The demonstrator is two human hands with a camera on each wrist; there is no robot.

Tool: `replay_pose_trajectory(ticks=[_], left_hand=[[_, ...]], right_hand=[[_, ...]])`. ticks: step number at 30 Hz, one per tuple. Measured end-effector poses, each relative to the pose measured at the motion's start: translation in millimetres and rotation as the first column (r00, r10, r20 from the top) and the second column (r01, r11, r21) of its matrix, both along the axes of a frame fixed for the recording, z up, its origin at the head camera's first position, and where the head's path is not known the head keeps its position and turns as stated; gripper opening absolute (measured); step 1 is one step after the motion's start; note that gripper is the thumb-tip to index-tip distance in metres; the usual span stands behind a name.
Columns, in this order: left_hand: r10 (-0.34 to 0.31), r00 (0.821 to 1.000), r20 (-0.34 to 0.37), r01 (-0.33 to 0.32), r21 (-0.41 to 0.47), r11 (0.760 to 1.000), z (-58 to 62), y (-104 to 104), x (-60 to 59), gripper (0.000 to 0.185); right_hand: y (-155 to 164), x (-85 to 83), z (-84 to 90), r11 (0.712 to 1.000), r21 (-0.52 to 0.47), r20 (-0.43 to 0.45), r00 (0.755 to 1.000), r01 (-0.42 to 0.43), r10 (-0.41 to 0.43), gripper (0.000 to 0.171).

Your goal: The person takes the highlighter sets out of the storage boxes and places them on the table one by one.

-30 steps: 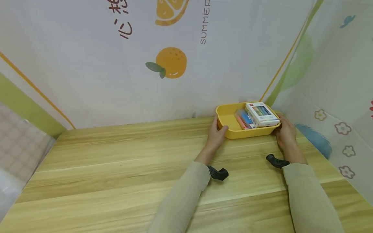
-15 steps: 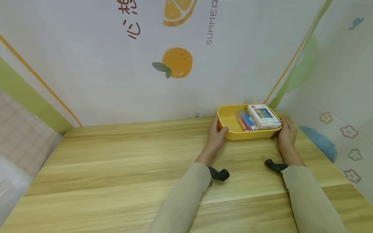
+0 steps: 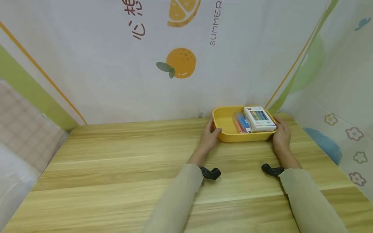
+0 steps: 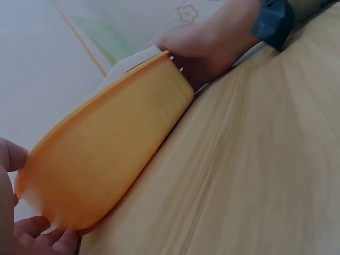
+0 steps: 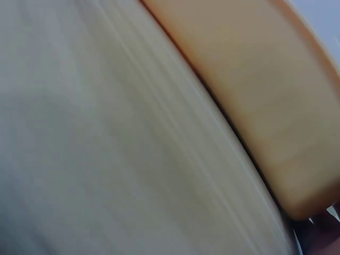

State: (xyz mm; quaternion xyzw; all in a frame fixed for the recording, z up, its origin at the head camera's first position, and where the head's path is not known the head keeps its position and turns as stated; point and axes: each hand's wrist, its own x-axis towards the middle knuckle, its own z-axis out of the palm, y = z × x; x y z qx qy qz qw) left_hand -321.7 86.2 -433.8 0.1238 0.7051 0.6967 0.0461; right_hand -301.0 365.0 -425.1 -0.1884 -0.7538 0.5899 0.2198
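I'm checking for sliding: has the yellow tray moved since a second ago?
Yes. The yellow tray, gripped by both hands, has shifted left, away from the right corner stripe.

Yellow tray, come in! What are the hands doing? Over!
Left hand grips yellow tray, left end. Right hand grips right end. White marker box inside. Wooden table ahead shows nothing blocking.

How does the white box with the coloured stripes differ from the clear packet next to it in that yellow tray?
The white rectangular box is opaque and sits higher, its right side over the tray's rim; the clear packet is see-through, showing red and blue contents, and lies lower inside. The box looks wider than the packet's visible part. Both lie in the yellow plastic tray, side by side.
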Motion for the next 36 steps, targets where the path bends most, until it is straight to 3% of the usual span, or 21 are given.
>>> replay_pose_trajectory(ticks=[9,17,36], left_hand=[[0.038,0.999,0.005,-0.038,-0.004,0.999,-4.1,-19.3,-2.7,0.069],[0.071,0.997,0.019,-0.071,-0.003,0.997,-3.6,-32.6,-2.1,0.068],[0.067,0.997,-0.046,-0.070,-0.070,0.995,-1.1,-59.1,0.3,0.068]], right_hand=[[-12.8,1.4,-3.9,0.997,0.041,0.020,0.998,-0.061,0.060,0.048],[-25.9,1.4,-5.5,0.997,0.070,0.025,0.999,-0.034,0.032,0.047],[-41.5,8.2,-4.3,0.983,0.165,-0.021,0.996,-0.085,0.090,0.045]])
